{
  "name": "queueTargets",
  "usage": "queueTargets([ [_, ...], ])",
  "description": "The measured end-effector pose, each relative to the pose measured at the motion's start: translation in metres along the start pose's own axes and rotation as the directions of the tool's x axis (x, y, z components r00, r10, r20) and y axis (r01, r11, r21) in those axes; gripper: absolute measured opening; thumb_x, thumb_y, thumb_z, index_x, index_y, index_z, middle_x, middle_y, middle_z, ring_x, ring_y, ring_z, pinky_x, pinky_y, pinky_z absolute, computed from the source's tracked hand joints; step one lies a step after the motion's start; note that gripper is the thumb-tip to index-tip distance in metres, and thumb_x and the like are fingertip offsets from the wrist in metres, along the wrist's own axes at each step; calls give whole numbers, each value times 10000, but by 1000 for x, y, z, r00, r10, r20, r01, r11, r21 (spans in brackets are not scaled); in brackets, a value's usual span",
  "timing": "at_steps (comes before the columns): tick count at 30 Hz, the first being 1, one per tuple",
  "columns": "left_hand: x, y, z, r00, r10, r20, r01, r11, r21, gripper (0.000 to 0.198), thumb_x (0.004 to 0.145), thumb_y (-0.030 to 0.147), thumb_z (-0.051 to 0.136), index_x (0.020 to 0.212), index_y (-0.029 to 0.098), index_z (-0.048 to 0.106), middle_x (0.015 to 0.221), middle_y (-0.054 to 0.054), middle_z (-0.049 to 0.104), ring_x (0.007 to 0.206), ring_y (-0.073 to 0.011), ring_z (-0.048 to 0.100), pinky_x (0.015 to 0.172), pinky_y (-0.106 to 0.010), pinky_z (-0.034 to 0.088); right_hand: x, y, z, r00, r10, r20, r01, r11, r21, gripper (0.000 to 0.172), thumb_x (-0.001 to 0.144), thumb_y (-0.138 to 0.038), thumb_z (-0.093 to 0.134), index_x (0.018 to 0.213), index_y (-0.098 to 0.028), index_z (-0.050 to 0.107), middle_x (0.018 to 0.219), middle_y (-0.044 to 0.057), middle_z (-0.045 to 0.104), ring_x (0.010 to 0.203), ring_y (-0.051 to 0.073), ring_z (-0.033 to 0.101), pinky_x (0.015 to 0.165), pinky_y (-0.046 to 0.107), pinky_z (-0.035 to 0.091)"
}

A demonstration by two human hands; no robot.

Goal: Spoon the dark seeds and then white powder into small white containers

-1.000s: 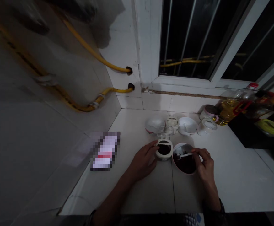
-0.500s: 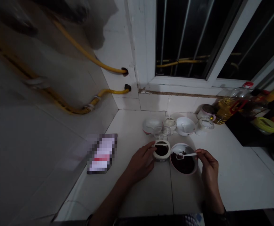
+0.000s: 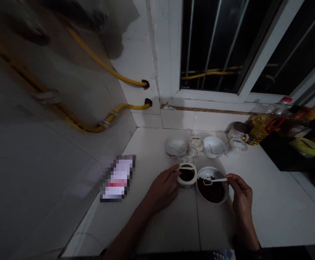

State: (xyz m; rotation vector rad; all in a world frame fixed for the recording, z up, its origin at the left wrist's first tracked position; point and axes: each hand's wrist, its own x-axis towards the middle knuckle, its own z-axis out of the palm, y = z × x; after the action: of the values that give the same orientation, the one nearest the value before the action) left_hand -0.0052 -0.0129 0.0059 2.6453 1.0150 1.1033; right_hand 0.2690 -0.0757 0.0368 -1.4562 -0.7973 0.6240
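My left hand (image 3: 163, 189) grips the left side of a small seasoning jar (image 3: 187, 184) with a cream rim; its flip lid is open and dark contents show inside. In my right hand (image 3: 241, 195), thumb and fingers pinch the handle end of a small white plastic spoon (image 3: 219, 180). The spoon's scoop, with a little dark stuff in it, is over the left part of a white bowl (image 3: 224, 171). Dark, crumbly or powdery stuff (image 3: 213, 192) fills the bottom of that bowl, which stands right beside the jar.
Behind stand a glass-like bowl (image 3: 175, 145), a second seasoning jar (image 3: 196, 143), a white bowl (image 3: 214, 147) with a spoon inside and a clear lidded jar (image 3: 236, 147). An oil bottle (image 3: 257, 130) is at the back right. A blurred-out phone-like screen (image 3: 118, 178) leans on the left wall.
The whole view has shifted slightly, so things appear a little lower and further right. Both hands keep their holds, and the spoon stays over the bowl.
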Motion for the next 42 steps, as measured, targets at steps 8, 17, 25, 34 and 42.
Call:
queueTargets([
  [8,0,0,0,1000,-8,9,8,1000,-9,453,833,108,554,1274,194,497,1388,-182,576,1227,-280,622,963,-432,571,-1,-1,6,999,-32,-7,32,999,27,266,708,-455,745,745,-194,705,621,0,615,672,191,567,691,314,432],
  [17,0,-1,2,1000,-2,9,2,1000,-20,492,828,94,557,1302,187,465,1396,-198,555,1257,-289,598,979,-447,559,-15,-17,39,632,-740,230,773,580,-259,175,911,-172,555,946,-238,713,812,35,712,819,206,613,765,333,447],
  [25,1,0,0,1000,13,-8,-13,1000,-19,459,834,99,564,1282,166,489,1391,-198,564,1249,-281,605,974,-428,565,-7,-12,21,485,-835,261,841,362,-402,246,900,-101,512,1030,-239,670,817,36,707,808,217,629,762,365,447],
  [34,1,0,1,1000,10,-9,-10,1000,-3,460,819,95,556,1266,185,493,1380,-182,576,1221,-279,626,963,-430,573,21,8,-9,671,-657,343,703,419,-575,176,926,-216,513,931,-213,689,759,53,687,792,244,589,766,386,414],
  [42,1,0,-1,1000,-4,18,4,1000,2,436,835,100,554,1260,183,497,1387,-182,571,1230,-278,621,966,-423,573,9,13,8,830,-414,375,551,716,-429,206,905,-290,514,838,-231,699,776,47,669,797,235,601,744,367,431],
])
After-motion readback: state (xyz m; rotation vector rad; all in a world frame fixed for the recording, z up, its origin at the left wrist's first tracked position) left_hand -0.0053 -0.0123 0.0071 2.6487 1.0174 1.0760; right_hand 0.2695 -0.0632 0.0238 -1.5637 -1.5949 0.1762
